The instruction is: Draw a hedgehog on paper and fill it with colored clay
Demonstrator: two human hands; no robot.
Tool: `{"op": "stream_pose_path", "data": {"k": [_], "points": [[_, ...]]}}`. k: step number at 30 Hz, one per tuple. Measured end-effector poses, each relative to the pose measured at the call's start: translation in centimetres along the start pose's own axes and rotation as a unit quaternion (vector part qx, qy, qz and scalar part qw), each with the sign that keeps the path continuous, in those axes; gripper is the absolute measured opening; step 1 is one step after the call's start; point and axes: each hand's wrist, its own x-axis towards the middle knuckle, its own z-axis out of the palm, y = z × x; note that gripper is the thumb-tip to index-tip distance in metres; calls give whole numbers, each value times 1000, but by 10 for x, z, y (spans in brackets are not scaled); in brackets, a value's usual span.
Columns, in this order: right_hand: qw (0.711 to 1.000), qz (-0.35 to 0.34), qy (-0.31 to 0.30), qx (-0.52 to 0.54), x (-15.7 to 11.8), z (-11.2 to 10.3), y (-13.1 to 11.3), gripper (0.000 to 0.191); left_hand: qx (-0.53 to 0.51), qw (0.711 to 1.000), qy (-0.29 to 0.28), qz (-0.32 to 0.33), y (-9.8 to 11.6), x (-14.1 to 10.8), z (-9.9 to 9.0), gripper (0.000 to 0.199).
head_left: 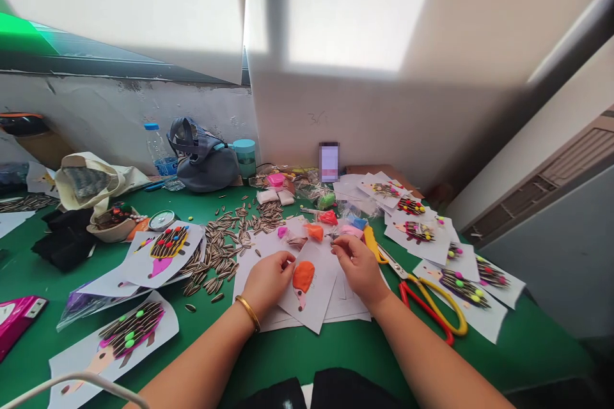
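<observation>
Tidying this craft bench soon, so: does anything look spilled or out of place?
Yes: striped sunflower seeds lie spilled loose across the green tabletop, not stuck on any picture. A few strays sit apart from the heap, left of the paper sheets under the left hand.

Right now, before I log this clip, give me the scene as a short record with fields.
left hand: on a white paper cutout bearing an orange clay patch
right hand: fingertips pinched near the cutout's top; anything held is too small to tell
left wrist: gold bangle
beside hands: scissors with yellow and red handles, loose sunflower seeds
surface: green tabletop
further off: seed-covered hedgehog cards, plastic water bottle, grey bag
</observation>
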Motion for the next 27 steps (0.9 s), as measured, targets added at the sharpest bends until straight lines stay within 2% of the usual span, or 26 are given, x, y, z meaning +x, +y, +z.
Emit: {"op": "stream_pose_path", "data": {"k": [3,5,7,9,11,14,18,20,24,27], "points": [[1000,-1,-1,17,-2,5,-1,9,72,994,56,51,4,-3,-2,18],[999,-11,-8,34,-6,9,-4,14,67,988,93,104,7,-6,-2,19],[997,-42,-36,47,-10,13,-10,17,11,985,89,148,10,-10,-2,20],[991,-91,-77,58,-15,16,-19,15,-58,982,51,174,13,-13,-1,21],[984,-129,-104,65,-17,18,-26,15,-113,979,15,169,15,-16,1,21],[982,-143,-107,63,-19,20,-31,16,-198,971,-33,126,16,-17,3,24],[980,-145,-112,74,-18,21,-30,16,-330,936,-96,73,17,-16,5,30],[979,-144,-120,85,-18,22,-29,15,-359,926,-95,66,17,-15,5,32],[978,-137,-120,102,-17,20,-28,13,-367,925,-71,68,18,-14,3,35],[975,-147,-112,124,-16,18,-29,9,-384,918,-76,68,18,-14,3,36]]}}
